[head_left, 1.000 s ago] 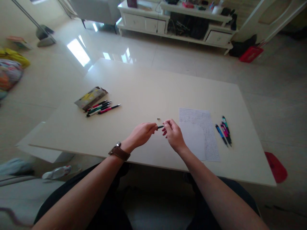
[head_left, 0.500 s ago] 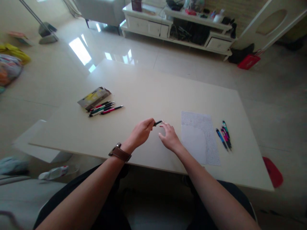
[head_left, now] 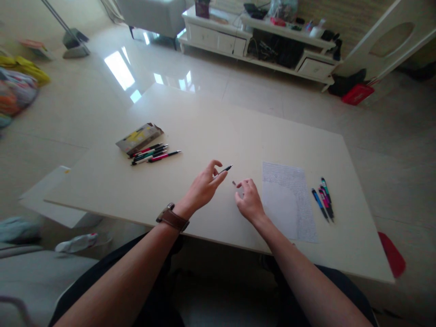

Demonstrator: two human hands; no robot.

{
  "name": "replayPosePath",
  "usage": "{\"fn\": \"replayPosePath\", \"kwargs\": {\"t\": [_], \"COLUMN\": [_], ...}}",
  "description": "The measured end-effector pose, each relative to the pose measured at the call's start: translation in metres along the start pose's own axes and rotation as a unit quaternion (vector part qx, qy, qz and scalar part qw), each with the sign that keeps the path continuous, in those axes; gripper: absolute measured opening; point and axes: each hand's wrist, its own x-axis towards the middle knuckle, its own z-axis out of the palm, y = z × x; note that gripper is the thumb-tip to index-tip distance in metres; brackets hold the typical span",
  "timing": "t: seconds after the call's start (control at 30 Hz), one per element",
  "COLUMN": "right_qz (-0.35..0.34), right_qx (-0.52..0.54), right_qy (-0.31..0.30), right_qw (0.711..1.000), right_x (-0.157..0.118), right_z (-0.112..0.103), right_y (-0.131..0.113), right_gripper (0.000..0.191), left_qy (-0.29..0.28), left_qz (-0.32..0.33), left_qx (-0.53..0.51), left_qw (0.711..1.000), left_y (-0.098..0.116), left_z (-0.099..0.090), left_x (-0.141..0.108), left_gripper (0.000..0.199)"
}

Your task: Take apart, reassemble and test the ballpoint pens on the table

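Observation:
My left hand point(head_left: 203, 185) holds a dark pen point(head_left: 226, 169) between thumb and fingers, its tip pointing up and to the right. Just right of it, my right hand point(head_left: 248, 200) has curled fingers, with a small grey piece point(head_left: 234, 182) at or beside the fingertips; whether it is gripped is too small to tell. A handwritten sheet of paper point(head_left: 279, 209) lies to the right of my right hand. Several pens point(head_left: 150, 156) rest beside an open grey and yellow box point(head_left: 139, 137) on the left, and several more point(head_left: 322, 200) lie right of the paper.
The white table point(head_left: 218, 131) spans the view before me. Beyond it stand a white TV cabinet point(head_left: 218, 38) and a grey sofa seat point(head_left: 153, 18). A plastic bottle point(head_left: 76, 243) lies at the lower left, and a red object point(head_left: 391, 254) shows past the right edge.
My hands have moved apart, and the small grey piece now shows separately from the pen. The fingers of my left hand have loosened around the pen. The view has shifted slightly.

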Motion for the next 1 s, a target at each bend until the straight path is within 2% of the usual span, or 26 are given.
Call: {"fn": "replayPosePath", "kwargs": {"t": [0.07, 0.2, 0.3, 0.4, 0.63, 0.77, 0.9, 1.0], "right_qz": [0.018, 0.024, 0.003, -0.023, -0.050, -0.056, -0.046, -0.044], "right_qx": [0.003, 0.019, 0.007, 0.009, 0.005, 0.025, 0.039, 0.005], "right_qy": [0.010, -0.011, -0.039, -0.046, -0.078, -0.087, -0.108, -0.118], "right_qw": [1.000, 0.999, 0.999, 0.999, 0.996, 0.994, 0.992, 0.992], "right_x": [0.001, -0.002, -0.008, -0.014, -0.019, -0.021, -0.020, -0.020], "right_z": [-0.006, -0.011, -0.011, -0.011, -0.006, 0.000, 0.003, 0.004], "right_y": [0.007, 0.017, 0.019, 0.018, 0.016, 0.011, 0.003, -0.003], "right_gripper": [0.018, 0.019, 0.022, 0.025, 0.028, 0.032, 0.016, 0.021], "left_qy": [0.002, -0.005, -0.015, -0.028, -0.055, -0.050, -0.053, -0.056], "left_qz": [0.003, 0.020, 0.017, 0.007, 0.007, 0.023, 0.023, 0.020], "left_qx": [0.013, 0.023, 0.037, 0.058, 0.058, 0.061, 0.068, 0.064], "left_qw": [1.000, 1.000, 0.999, 0.998, 0.997, 0.997, 0.996, 0.996], "left_y": [-0.001, -0.001, -0.002, -0.004, -0.002, 0.001, 0.000, -0.001], "left_z": [0.000, 0.002, 0.003, 0.005, 0.007, 0.008, 0.009, 0.009], "left_x": [0.000, 0.001, 0.001, 0.001, 0.000, -0.002, -0.002, -0.002], "left_gripper": [0.022, 0.034, 0.024, 0.023, 0.043, 0.037, 0.035, 0.034]}}
